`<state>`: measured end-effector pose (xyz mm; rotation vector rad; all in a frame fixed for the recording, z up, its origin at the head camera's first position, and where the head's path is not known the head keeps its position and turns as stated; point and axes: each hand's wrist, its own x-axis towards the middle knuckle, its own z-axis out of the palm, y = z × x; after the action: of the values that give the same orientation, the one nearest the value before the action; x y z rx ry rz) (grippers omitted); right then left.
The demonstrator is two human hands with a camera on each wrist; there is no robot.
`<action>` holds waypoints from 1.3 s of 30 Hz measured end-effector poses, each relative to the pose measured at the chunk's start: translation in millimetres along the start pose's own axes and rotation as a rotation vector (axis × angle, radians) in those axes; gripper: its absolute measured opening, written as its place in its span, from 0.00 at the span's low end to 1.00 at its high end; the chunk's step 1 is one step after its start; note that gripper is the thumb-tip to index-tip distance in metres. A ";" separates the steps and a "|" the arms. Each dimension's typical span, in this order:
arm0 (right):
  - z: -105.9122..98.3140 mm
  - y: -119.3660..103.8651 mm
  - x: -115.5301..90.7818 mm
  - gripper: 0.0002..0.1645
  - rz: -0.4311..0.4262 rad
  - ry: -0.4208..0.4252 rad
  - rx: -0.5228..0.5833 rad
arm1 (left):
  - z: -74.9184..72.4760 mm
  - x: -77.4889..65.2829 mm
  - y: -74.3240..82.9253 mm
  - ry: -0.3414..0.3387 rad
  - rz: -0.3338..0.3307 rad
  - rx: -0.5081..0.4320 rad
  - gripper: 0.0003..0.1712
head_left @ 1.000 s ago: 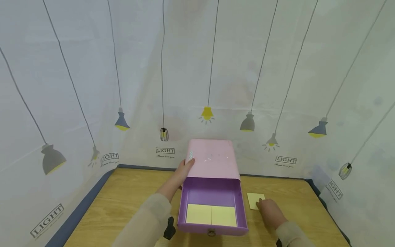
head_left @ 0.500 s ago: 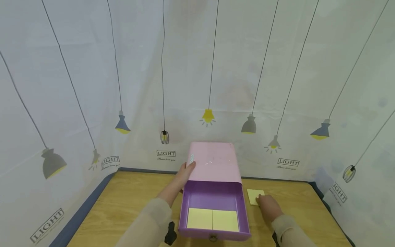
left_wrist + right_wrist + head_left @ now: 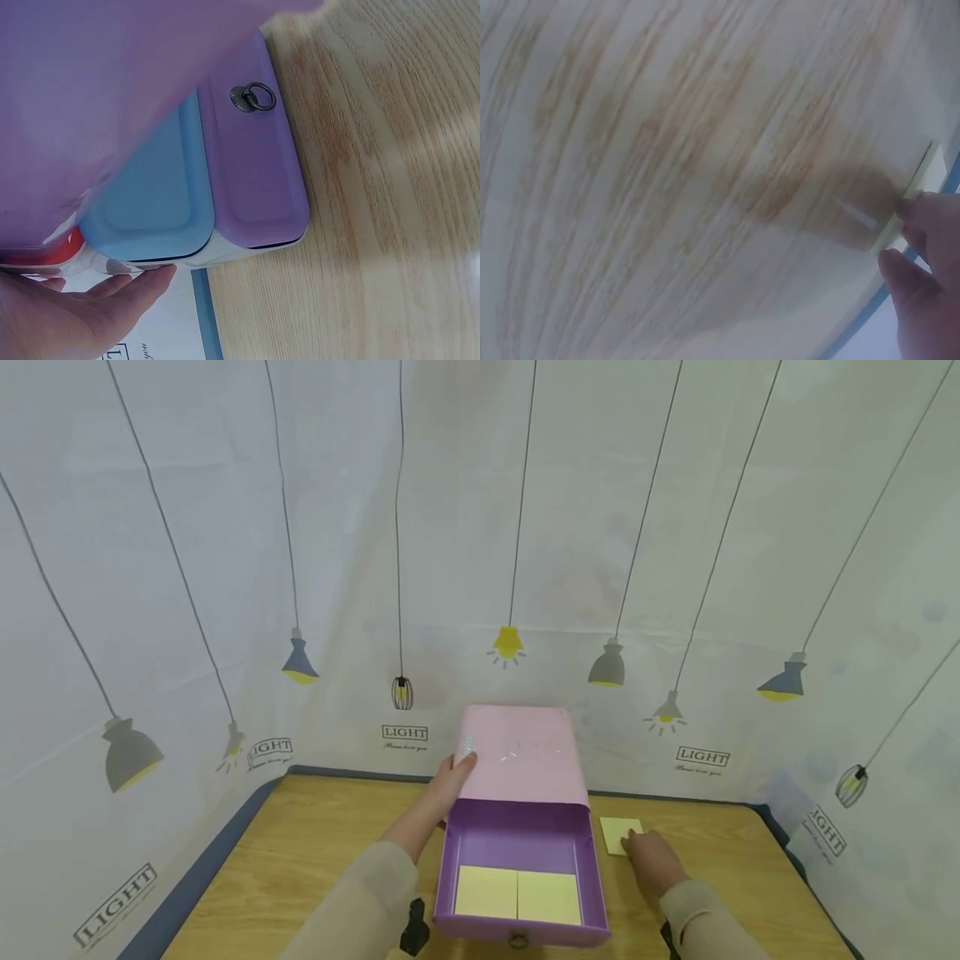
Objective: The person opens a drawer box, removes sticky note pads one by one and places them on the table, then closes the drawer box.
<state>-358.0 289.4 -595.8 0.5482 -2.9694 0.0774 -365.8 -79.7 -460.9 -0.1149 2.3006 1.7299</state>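
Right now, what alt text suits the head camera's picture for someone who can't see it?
A person's right hand pinches a yellow pad beside a pink box, whose open purple drawer holds two more pads. The left hand rests against the box, on a wooden table before a backdrop of printed lamps.

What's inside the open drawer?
Two yellow pads side by side at the front of the drawer. The pink top hides its far end; the pads cover anything beneath.

Two pads lie in the drawer, a third pad to its right.
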 end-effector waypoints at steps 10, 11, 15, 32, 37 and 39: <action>-12.9 -6.0 0.6 0.06 0.067 -0.040 0.096 | -0.1 4.5 -1.0 0.004 0.002 0.007 0.51; -14.2 -7.2 0.6 0.07 0.079 -0.045 0.099 | -0.3 4.6 -1.0 0.002 0.004 0.007 0.51; -20.9 -13.2 0.4 0.14 0.086 -0.012 0.092 | -1.2 3.5 -1.1 0.001 0.006 0.007 0.51; -42.9 -28.6 -22.9 0.11 -0.011 0.103 -0.010 | -1.3 1.6 0.4 0.008 0.007 0.020 0.51; -55.0 -38.6 -33.5 0.10 -0.017 0.133 0.002 | -1.4 1.8 0.7 0.004 0.010 0.017 0.51; -61.4 -43.6 -36.7 0.10 -0.016 0.144 0.014 | -1.5 1.9 0.8 0.002 0.010 0.020 0.51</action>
<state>-301.6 266.1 -538.4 0.5437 -2.8262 0.1306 -368.0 -80.7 -460.2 -0.1019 2.3231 1.7120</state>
